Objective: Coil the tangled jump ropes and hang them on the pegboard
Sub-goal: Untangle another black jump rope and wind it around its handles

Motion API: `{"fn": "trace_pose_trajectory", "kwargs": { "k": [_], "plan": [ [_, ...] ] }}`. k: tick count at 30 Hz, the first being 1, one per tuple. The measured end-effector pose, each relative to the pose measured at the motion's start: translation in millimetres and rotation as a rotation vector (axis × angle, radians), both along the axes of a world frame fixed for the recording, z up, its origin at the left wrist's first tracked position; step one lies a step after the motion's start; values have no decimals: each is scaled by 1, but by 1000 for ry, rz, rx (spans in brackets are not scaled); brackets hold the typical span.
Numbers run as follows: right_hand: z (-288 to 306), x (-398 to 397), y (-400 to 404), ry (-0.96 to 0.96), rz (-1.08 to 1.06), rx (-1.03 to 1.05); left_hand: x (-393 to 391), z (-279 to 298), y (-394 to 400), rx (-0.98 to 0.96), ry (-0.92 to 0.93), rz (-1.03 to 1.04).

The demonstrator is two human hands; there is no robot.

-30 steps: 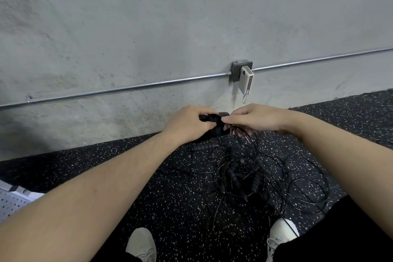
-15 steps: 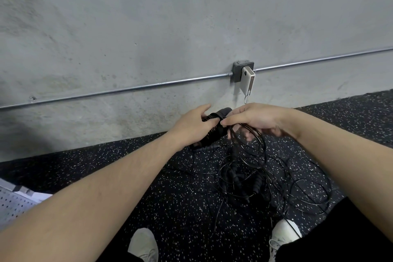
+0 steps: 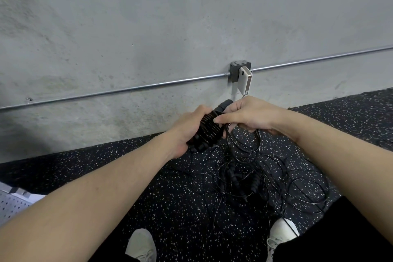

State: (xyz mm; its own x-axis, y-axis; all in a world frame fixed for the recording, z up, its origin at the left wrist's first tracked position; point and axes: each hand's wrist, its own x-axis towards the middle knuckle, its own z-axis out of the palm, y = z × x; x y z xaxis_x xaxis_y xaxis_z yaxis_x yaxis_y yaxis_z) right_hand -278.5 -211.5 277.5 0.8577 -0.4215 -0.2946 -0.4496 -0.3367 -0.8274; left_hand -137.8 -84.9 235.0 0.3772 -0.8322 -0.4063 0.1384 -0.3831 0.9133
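Note:
My left hand (image 3: 187,132) grips a bundle of black ribbed jump rope handles (image 3: 209,131), held above the floor near the wall. My right hand (image 3: 248,116) pinches thin black cord at the top of the bundle, and a small coil of cord (image 3: 244,144) hangs below it. A tangled pile of black jump ropes (image 3: 261,183) with more ribbed handles lies on the speckled floor under my hands. A corner of the white pegboard (image 3: 12,206) shows at the lower left edge.
A concrete wall with a metal conduit (image 3: 127,90) runs across the back. A grey junction box holds a white adapter (image 3: 244,80) just above my right hand. My two white shoes (image 3: 280,234) stand on the black rubber floor (image 3: 180,193).
Both hands have lifted slightly toward the wall. My right hand has drawn cord up from the pile, and the hanging coil has formed beneath it.

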Motion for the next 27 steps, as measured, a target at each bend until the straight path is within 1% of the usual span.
{"fn": "trace_pose_trajectory", "kwargs": {
  "k": [3,8,10,13,15,18,23,27],
  "plan": [
    [-3,-2,-2,10,13,-2,0,-6,-2,-20,-27,12],
    [-2,-8,-9,72,63,-51,-3,-1,-5,-71,25,31],
    [-1,-11,-14,78,61,-49,-2,0,-9,-100,30,97],
    [-2,-17,-24,70,-18,-1,9,2,-10,-162,68,240],
    [-3,-23,-30,111,-33,-48,22,4,-9,-199,86,277],
    [-9,-27,-37,101,-48,-78,34,4,-9,-230,87,292],
    [-26,-29,-46,124,-6,-138,40,5,-8,-212,96,298],
    [-32,-26,-46,70,-33,-172,44,6,-6,-250,45,282]
  ]
}}
